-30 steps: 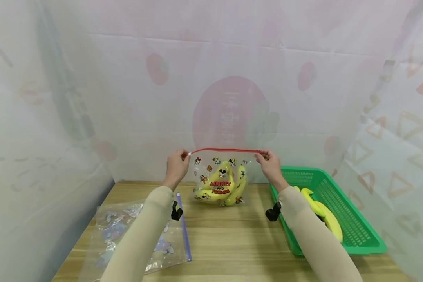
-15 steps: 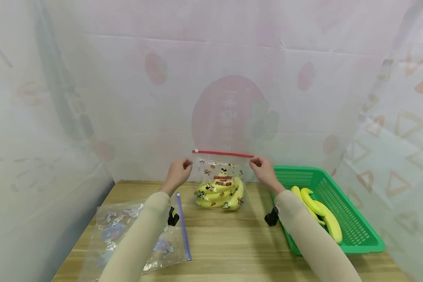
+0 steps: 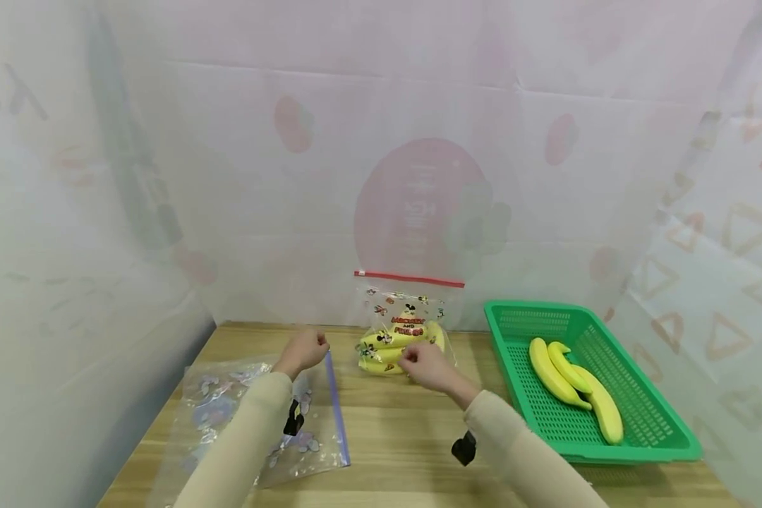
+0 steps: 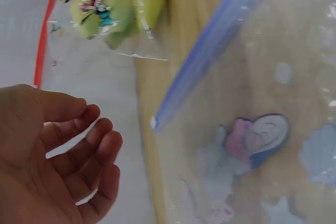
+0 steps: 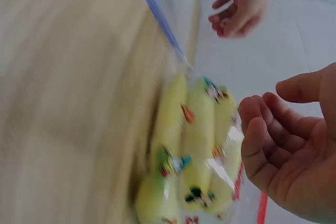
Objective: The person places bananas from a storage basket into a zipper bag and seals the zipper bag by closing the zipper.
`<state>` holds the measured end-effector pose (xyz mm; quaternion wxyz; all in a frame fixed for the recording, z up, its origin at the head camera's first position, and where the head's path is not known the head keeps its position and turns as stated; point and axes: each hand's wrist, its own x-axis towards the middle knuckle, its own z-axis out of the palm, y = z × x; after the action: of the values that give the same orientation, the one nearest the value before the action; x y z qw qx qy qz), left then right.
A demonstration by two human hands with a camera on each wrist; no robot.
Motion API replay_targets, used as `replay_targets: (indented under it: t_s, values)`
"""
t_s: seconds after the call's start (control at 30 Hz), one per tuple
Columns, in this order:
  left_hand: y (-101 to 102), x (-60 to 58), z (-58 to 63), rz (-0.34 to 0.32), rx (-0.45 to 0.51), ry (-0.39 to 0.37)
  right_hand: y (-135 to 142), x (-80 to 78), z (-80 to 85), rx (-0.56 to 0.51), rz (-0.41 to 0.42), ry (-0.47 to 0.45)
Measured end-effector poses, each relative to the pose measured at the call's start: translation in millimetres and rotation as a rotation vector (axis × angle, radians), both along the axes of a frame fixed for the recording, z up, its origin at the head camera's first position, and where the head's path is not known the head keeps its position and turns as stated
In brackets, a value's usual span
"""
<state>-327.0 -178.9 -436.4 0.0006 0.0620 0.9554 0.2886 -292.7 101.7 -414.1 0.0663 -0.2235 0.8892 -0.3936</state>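
A clear zip bag with a red strip and cartoon print [image 3: 408,281] stands at the back of the table against the cloth, with yellow bananas [image 5: 170,108] inside. My right hand [image 3: 428,365] is in front of it, fingers loosely curled and holding nothing; in the head view it overlaps the bag's lower part. My left hand [image 3: 303,351], also holding nothing, hovers by the top corner of a second clear zip bag with a purple strip [image 3: 339,409]. That bag lies flat on the left of the table. In the left wrist view, my left thumb and fingers [image 4: 107,145] are bent, apart from both bags.
A green plastic basket [image 3: 650,395] stands on the right side of the wooden table [image 3: 387,451]. Three bananas [image 3: 552,377] lie in it. Pale printed cloth [image 3: 260,176] hangs behind the table and at both sides.
Both hands have let go of the red-strip bag, which now stands alone after being lowered to the table. My left hand moved left and down toward the purple-strip bag; my right moved left and down.
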Motion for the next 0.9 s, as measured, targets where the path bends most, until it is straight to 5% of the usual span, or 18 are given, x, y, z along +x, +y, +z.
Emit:
replay_targets:
  t_s: [0.3,0.43,0.77,0.9]
  values:
    - [7,9.6,-22.5,0.171,-0.039,-0.151,-46,37.9,-33.1,0.097,0.09,-0.19]
    - [13,11.3,-30.8,0.204,-0.072,-0.2,-59,47.3,-42.9,0.171,0.119,-0.203]
    - [27,11.1,-40.0,0.284,-0.158,-0.175,-69,52.8,-58.5,0.213,0.151,-0.245]
    - [28,9.4,-40.7,0.266,-0.183,-0.16,-69,52.0,-62.1,0.205,0.148,-0.262]
